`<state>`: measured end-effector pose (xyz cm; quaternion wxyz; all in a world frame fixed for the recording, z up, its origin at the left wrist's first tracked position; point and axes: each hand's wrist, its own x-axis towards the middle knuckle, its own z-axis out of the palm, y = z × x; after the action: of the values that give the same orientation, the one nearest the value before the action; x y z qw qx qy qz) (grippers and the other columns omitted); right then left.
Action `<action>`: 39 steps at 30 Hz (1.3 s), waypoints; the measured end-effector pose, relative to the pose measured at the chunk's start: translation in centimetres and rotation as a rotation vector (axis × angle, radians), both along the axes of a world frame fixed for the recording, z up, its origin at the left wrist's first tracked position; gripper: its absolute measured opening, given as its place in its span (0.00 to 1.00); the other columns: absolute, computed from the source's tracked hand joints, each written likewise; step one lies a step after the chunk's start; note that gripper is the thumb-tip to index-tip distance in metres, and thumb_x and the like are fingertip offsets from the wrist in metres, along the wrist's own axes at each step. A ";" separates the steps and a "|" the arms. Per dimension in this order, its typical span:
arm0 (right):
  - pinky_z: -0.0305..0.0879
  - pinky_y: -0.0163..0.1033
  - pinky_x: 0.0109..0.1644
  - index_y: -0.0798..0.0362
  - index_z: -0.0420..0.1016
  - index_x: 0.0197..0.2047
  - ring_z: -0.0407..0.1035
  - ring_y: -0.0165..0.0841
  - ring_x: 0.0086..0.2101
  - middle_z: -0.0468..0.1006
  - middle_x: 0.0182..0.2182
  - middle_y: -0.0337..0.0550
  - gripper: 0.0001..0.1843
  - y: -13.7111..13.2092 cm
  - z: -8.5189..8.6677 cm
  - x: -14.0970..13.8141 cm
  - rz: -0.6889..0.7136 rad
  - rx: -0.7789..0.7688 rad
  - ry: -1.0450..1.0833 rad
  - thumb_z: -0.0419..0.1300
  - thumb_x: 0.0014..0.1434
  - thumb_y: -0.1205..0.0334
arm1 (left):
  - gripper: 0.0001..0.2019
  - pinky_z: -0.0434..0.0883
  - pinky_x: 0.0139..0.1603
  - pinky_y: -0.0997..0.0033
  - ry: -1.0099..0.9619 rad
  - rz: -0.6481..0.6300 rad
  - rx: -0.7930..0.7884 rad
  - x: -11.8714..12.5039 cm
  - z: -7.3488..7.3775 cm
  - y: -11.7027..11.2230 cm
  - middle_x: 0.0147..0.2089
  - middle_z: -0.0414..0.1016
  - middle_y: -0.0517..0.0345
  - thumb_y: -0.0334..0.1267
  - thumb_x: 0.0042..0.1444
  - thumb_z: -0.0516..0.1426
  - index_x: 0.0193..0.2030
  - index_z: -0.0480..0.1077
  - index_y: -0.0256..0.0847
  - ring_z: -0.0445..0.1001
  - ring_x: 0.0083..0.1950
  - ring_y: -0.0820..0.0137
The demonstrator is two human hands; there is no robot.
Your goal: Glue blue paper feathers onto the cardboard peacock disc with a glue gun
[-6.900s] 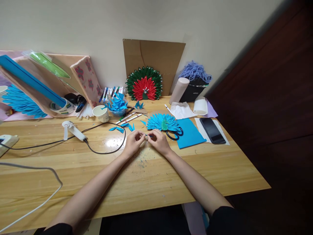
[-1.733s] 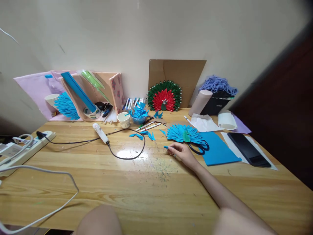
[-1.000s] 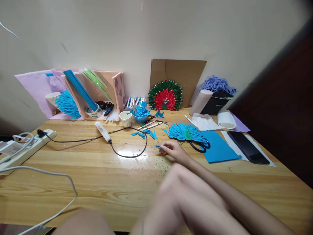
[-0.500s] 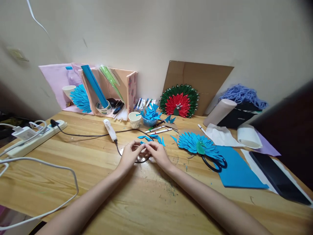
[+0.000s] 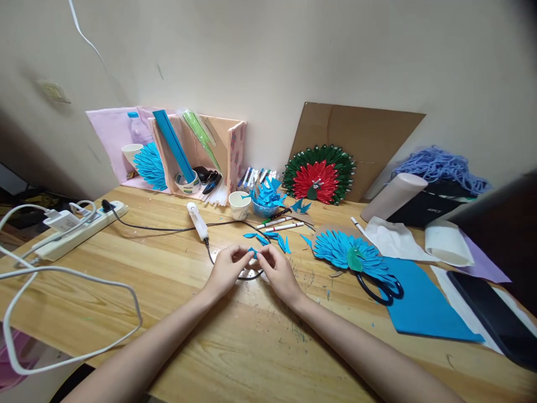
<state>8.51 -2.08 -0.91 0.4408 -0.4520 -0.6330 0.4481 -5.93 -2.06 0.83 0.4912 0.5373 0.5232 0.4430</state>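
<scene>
Between my fingertips is a small blue foam or paper petal (image 5: 253, 253), mostly hidden. My left hand (image 5: 229, 270) pinches it from the left, and my right hand (image 5: 277, 270) pinches it from the right. Just beyond my hands lie several folded blue petals (image 5: 268, 237) on the wooden table. A white corded hand tool (image 5: 197, 221) rests to the left, its black cord looping beneath my hands. To the right lies a fan of blue petals (image 5: 335, 249) with a green piece (image 5: 354, 259) at its middle, overlapping black-handled scissors (image 5: 377, 292).
Behind stand a paper cup (image 5: 240, 206) and a bowl of blue pieces (image 5: 264, 210). A red and green petal fan (image 5: 319, 176) leans on cardboard (image 5: 369, 131). On the right are a blue sheet (image 5: 428, 305) and a phone (image 5: 490, 313); a power strip (image 5: 84, 232) lies left.
The camera view has shifted, so the scene sits farther right. My hands stay together, and more of the blue petal shows between the fingertips.
</scene>
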 end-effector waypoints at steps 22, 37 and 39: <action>0.61 0.34 0.33 0.53 0.67 0.34 0.65 0.30 0.29 0.71 0.29 0.39 0.12 0.0 -0.3 0.0 0.028 0.005 0.033 0.54 0.57 0.52 | 0.09 0.68 0.32 0.72 0.111 -0.105 0.037 0.0 -0.7 -0.4 0.25 0.70 0.60 0.40 0.49 0.55 0.27 0.65 0.37 0.71 0.29 0.71; 0.61 0.33 0.31 0.54 0.67 0.33 0.64 0.29 0.28 0.71 0.29 0.39 0.11 0.0 0.0 0.1 0.025 -0.005 0.052 0.54 0.56 0.54 | 0.08 0.66 0.31 0.74 0.210 -0.146 0.081 -0.1 -0.9 -0.4 0.26 0.68 0.59 0.40 0.50 0.55 0.28 0.65 0.37 0.68 0.30 0.72; 0.60 0.33 0.30 0.54 0.67 0.33 0.63 0.28 0.27 0.70 0.28 0.39 0.11 0.1 0.0 0.1 0.025 -0.002 0.031 0.55 0.56 0.55 | 0.07 0.65 0.31 0.75 0.239 -0.162 0.100 0.0 -0.9 -0.4 0.26 0.68 0.59 0.39 0.50 0.55 0.28 0.65 0.36 0.68 0.30 0.72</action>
<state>8.61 -2.03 -0.95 0.4444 -0.4375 -0.6314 0.4609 -5.96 -2.49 -0.07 0.4323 0.6504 0.5102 0.3603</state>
